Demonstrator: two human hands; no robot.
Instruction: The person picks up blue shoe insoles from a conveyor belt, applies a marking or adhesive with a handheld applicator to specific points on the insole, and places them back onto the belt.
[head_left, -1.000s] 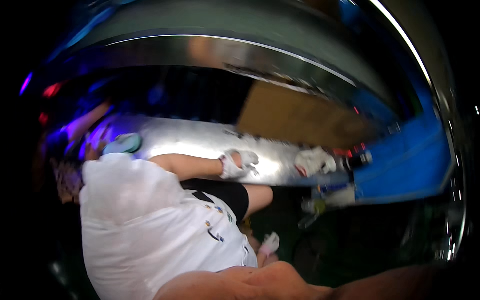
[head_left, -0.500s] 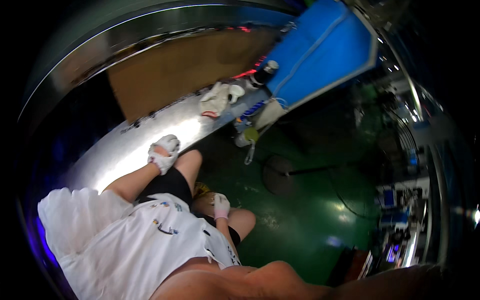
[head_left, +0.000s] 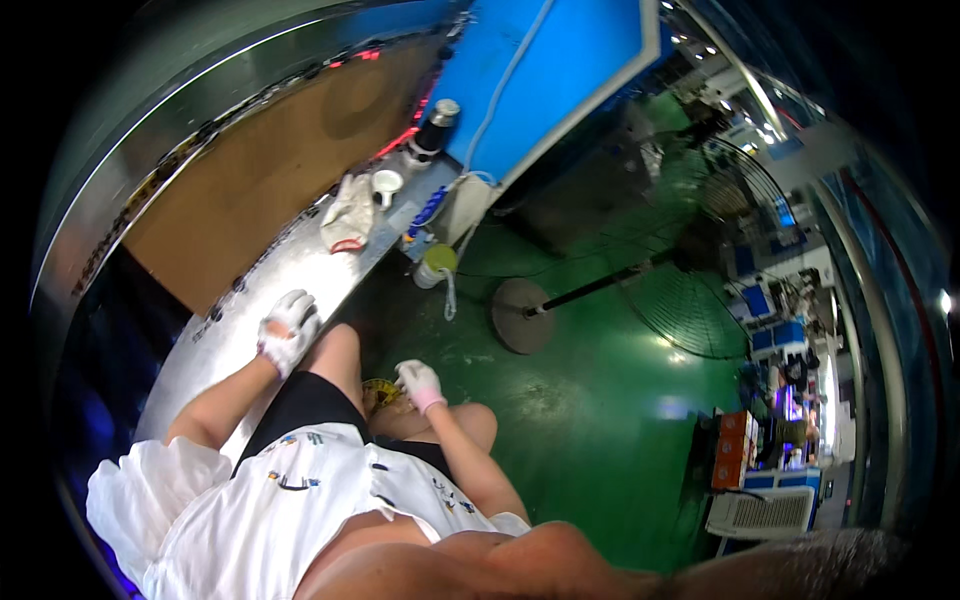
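My left hand (head_left: 288, 328), in a white glove with bare skin showing at the back, lies at the edge of the shiny metal bench (head_left: 235, 345). Its fingers are apart and hold nothing I can see. Over my lap, my right hand (head_left: 420, 385) wears a white glove with a pink cuff. The fingers are loosely bent and slightly apart, with nothing visible in them. Below it, between my legs, a yellow object (head_left: 380, 393) is partly hidden. Farther along the bench lie a spare white glove (head_left: 350, 215) with a red cuff and a white cup (head_left: 386, 186).
A brown board (head_left: 290, 160) backs the bench. Beyond the cup stands a black flask (head_left: 435, 130) near a blue panel (head_left: 560, 70). A yellow-lidded container (head_left: 436, 265) hangs off the bench end. On the green floor are a fan base (head_left: 522, 316) and orange boxes (head_left: 733, 450).
The view has swung, shifting the bench items leftward and bringing the fan and boxes into clearer sight. My left fingers are more spread; my right hand has lifted slightly off my leg.
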